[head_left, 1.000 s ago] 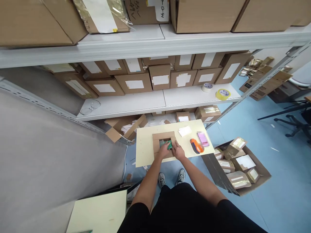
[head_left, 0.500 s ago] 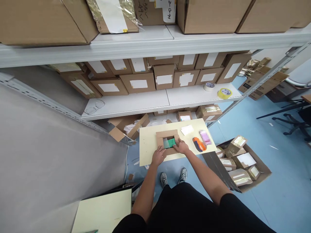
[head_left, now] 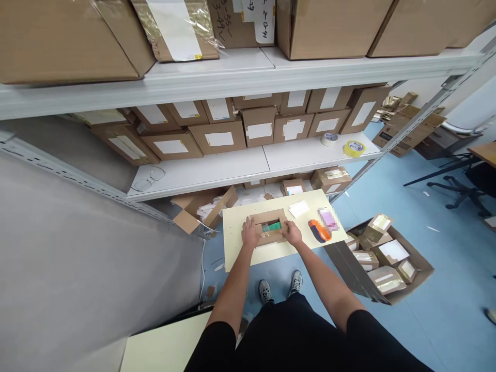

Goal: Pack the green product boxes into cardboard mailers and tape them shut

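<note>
A small cardboard box [head_left: 269,239] lies on the pale yellow board in front of me, its flaps partly folded in over a narrow opening. Inside shows a green item [head_left: 275,226] with clear plastic wrapping beside it. My left hand [head_left: 251,233] grips the box's left end, fingers over the flap. At the right end, my right hand [head_left: 293,233] holds the edge, with its thumb and fingers at the flap. White paper [head_left: 298,208] lies just beyond the right hand. Further right are an orange and dark blue tape dispenser [head_left: 320,231] and a pixelated purple item [head_left: 328,219].
The board [head_left: 236,250] adjoins a metal shelf [head_left: 217,170] of labelled boxes. Clear tape [head_left: 354,149] and white tape [head_left: 329,139] rest there, with glasses [head_left: 149,178] at left. An open carton [head_left: 186,219] stands behind left; a large carton [head_left: 420,281] of packed boxes stands right.
My left hand has moved from the box's near edge up to its left end. The opening looks narrower, with less of the green item showing. My right hand stays at the right end.
</note>
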### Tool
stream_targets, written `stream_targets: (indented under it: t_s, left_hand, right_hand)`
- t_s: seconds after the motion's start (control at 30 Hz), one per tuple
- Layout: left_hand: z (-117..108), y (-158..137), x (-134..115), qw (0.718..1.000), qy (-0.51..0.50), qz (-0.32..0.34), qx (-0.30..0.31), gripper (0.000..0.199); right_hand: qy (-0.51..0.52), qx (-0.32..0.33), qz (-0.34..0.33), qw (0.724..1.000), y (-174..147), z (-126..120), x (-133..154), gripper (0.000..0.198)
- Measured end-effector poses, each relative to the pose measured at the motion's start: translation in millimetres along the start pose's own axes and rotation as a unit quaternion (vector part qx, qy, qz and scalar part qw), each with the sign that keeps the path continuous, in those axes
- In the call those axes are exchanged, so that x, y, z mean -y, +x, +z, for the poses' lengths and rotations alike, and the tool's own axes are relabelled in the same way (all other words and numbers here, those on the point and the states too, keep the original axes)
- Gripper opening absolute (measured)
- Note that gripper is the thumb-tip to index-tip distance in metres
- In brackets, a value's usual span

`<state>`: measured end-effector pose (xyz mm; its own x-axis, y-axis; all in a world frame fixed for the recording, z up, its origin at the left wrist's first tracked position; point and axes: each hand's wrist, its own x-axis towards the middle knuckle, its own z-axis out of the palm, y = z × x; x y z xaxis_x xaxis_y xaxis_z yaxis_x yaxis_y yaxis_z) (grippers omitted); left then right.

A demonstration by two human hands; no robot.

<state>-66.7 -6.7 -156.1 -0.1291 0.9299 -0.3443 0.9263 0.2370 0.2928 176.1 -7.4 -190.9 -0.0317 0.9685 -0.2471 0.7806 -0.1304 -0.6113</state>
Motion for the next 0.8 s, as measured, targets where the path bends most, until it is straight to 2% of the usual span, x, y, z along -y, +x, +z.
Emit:
stream_targets:
  t_s: [0.13,0.23,0.3,0.4,0.47,0.6,0.8]
  left_hand:
    - [-14.5,28.6,-7.8,0.995,0.054,0.066,0.055,0.127]
    - [-24.0,39.9,-12.6,0.987,0.089,0.095,0.097,0.133]
    - [-25.3,36.9,-14.3,0.984,0.112,0.116,0.072,0.122]
    - [-17.8,18.5,-14.8,0.980,0.125,0.157,0.016,0.081]
    - [-8.7,3.0,-15.0,0.977,0.119,0.174,0.010,0.060]
    - [8.4,-18.8,-20.2,0.980,0.120,0.161,0.010,0.056]
    - [9.3,-18.3,-34.7,0.983,0.134,0.111,0.054,0.051]
  right_hand:
    - [0.012,-0.035,0.024,0.999,0.9,9.3,5.4,0.068]
    - [0.023,-0.037,0.049,0.998,4.6,12.1,2.9,0.081]
    - [0.030,-0.026,0.069,0.997,8.4,13.2,-1.0,0.087]
    - [0.055,-0.003,0.105,0.993,15.5,14.5,-6.6,0.095]
    - [0.085,0.011,0.132,0.987,19.7,14.9,-9.1,0.100]
    - [0.108,0.024,0.140,0.984,21.6,14.4,-10.8,0.101]
    - [0.032,0.026,0.055,0.998,10.7,6.3,-5.3,0.099]
